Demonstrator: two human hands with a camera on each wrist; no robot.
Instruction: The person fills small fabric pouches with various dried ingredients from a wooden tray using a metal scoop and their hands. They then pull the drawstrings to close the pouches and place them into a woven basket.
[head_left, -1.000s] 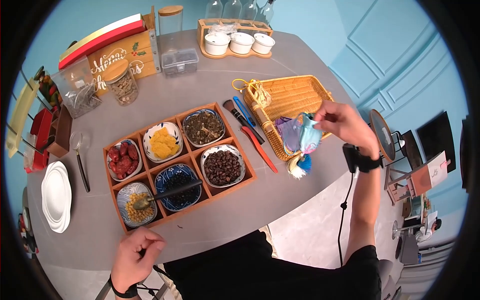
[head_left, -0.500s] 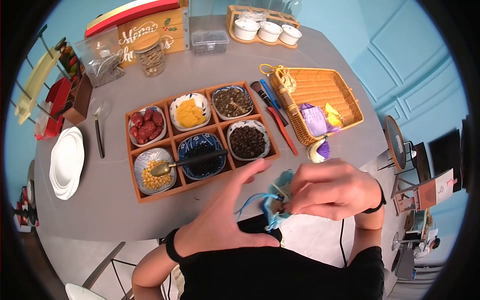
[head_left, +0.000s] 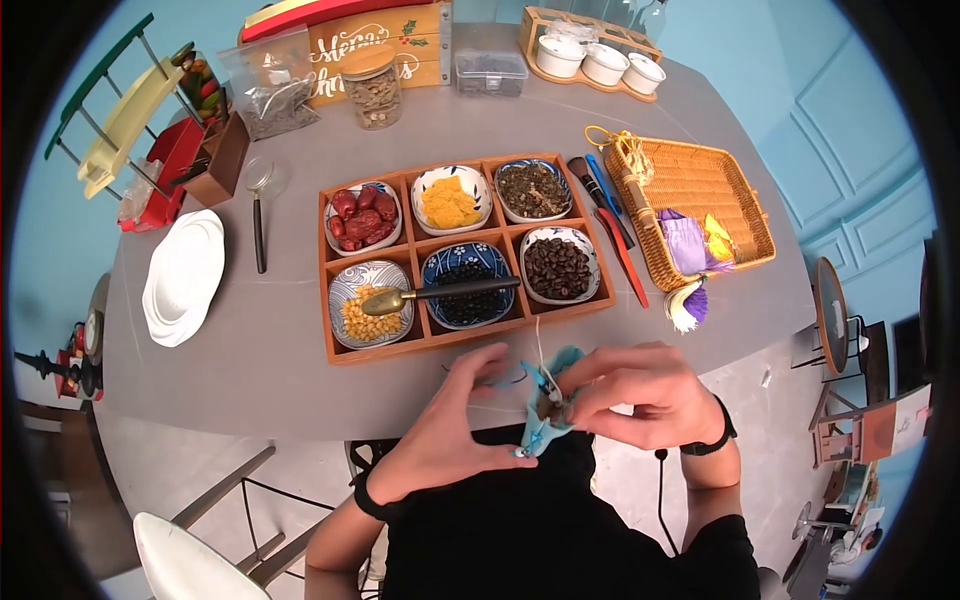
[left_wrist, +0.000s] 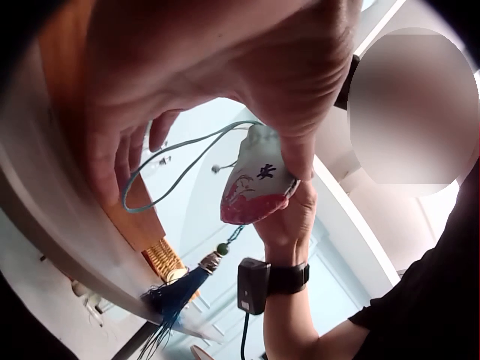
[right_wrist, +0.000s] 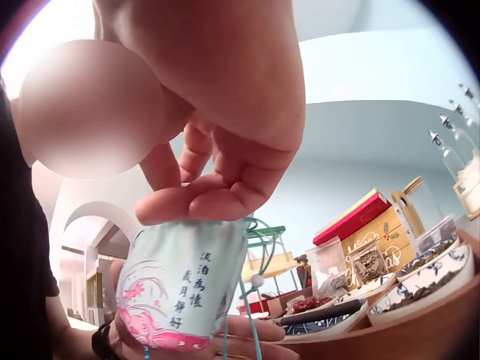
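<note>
One grey table [head_left: 270, 370] carries one six-compartment wooden tray [head_left: 325, 290] and, to its right, one wicker basket [head_left: 722, 180]. Two hands work near the table's front edge, before the tray. The left hand [head_left: 435, 435] is spread wide, its thumb against the pouch and its fingers well apart from the thumb; the right hand [head_left: 640, 395] has its fingers curled, pinching the pouch near its mouth. One black-handled spoon [head_left: 450, 292] lies across two of six bowls [head_left: 375, 274], one per compartment. The single light-blue drawstring pouch [head_left: 538, 428] is held between the hands, clear of the tray; its sides show a pink pattern and dark characters. From its lower end hang one dark-blue tassel [left_wrist: 180, 297] and, above that, one green bead [left_wrist: 223, 248].
</note>
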